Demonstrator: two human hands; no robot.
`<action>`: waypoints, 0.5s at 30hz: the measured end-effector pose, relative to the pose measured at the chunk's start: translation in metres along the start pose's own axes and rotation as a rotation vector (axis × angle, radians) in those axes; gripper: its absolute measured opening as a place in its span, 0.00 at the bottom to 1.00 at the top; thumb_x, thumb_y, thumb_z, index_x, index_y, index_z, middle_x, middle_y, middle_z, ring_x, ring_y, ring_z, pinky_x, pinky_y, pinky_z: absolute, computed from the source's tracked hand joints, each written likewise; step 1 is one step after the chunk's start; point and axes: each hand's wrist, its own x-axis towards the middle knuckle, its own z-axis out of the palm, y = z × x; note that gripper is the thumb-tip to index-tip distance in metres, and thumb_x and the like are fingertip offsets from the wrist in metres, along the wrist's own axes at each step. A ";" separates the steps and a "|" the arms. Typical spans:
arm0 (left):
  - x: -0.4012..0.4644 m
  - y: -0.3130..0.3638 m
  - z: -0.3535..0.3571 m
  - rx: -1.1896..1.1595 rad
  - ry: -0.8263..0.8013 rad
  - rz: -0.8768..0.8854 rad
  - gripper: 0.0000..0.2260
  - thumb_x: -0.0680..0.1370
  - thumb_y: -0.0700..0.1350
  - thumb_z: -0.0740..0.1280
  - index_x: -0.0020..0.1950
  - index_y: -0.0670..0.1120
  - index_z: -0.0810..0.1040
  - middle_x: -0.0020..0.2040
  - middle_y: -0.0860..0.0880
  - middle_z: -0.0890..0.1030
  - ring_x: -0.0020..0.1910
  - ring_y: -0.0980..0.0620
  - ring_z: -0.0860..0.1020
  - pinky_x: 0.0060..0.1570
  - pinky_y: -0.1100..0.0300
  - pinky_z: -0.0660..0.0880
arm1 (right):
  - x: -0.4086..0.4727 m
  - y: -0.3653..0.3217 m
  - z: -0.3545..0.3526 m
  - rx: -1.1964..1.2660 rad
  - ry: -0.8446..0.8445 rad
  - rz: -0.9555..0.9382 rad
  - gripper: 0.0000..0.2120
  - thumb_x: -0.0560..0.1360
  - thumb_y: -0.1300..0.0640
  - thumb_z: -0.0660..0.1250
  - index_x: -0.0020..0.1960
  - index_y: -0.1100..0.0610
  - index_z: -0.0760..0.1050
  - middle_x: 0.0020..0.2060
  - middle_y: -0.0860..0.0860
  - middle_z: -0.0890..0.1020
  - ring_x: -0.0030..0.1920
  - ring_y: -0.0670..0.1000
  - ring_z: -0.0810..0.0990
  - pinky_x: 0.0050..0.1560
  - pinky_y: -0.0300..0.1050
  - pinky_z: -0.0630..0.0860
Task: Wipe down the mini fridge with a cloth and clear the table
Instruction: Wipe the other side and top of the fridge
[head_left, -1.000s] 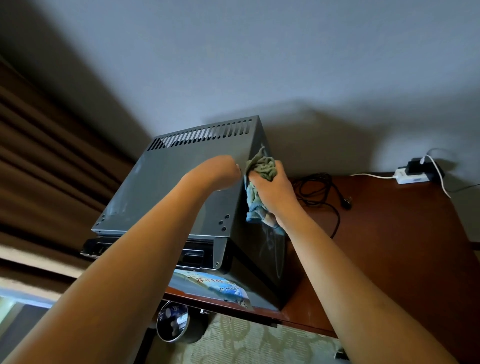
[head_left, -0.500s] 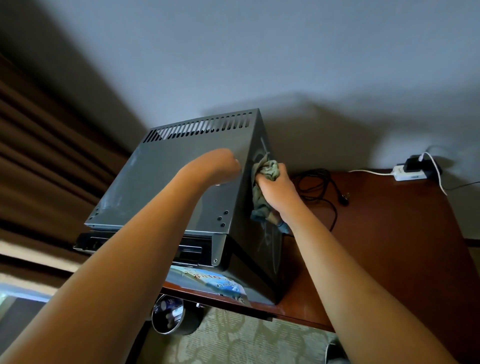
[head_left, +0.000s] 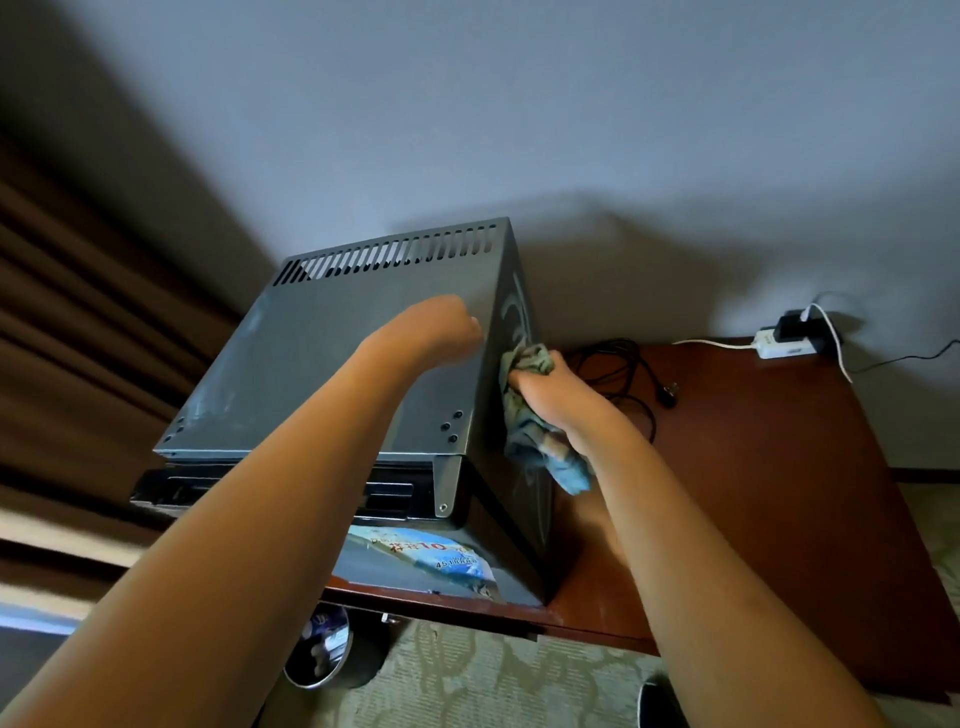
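The dark grey mini fridge (head_left: 322, 364) stands on the left end of a reddish wooden table (head_left: 769, 467), with vent slots along the back of its top. My right hand (head_left: 550, 395) is shut on a crumpled green-blue cloth (head_left: 524, 415) and presses it against the fridge's right side wall. My left hand (head_left: 441, 327) rests on the top of the fridge at its right edge; its fingers curl over the edge and are hidden.
A coiled black cable with a plug (head_left: 623, 374) lies on the table behind my right hand. A white power strip (head_left: 784, 345) with a charger sits at the back. A metal bin (head_left: 324, 649) stands on the patterned carpet below. Brown curtains (head_left: 78, 338) hang at the left.
My right hand has slid the cloth down the fridge's right side, from the top edge to about halfway. My left hand stays on the top edge.
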 end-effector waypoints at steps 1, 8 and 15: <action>0.000 0.000 -0.001 0.006 -0.002 0.010 0.14 0.85 0.46 0.57 0.56 0.38 0.77 0.51 0.41 0.78 0.49 0.42 0.76 0.46 0.55 0.69 | -0.002 0.003 0.001 -0.010 -0.051 0.027 0.33 0.67 0.43 0.72 0.69 0.49 0.70 0.57 0.57 0.82 0.51 0.58 0.85 0.48 0.56 0.85; -0.002 -0.001 -0.004 -0.009 -0.037 0.021 0.11 0.83 0.44 0.58 0.49 0.39 0.75 0.42 0.43 0.74 0.43 0.44 0.73 0.41 0.54 0.69 | -0.022 -0.026 0.004 0.033 0.059 -0.104 0.16 0.70 0.47 0.70 0.57 0.43 0.73 0.53 0.55 0.83 0.50 0.56 0.85 0.54 0.57 0.83; 0.001 -0.004 -0.005 -0.085 -0.030 -0.075 0.12 0.81 0.46 0.60 0.46 0.40 0.77 0.42 0.43 0.79 0.39 0.46 0.76 0.35 0.56 0.69 | -0.003 -0.023 -0.007 -0.169 0.014 -0.109 0.22 0.68 0.41 0.66 0.61 0.42 0.70 0.52 0.53 0.82 0.51 0.57 0.83 0.54 0.58 0.82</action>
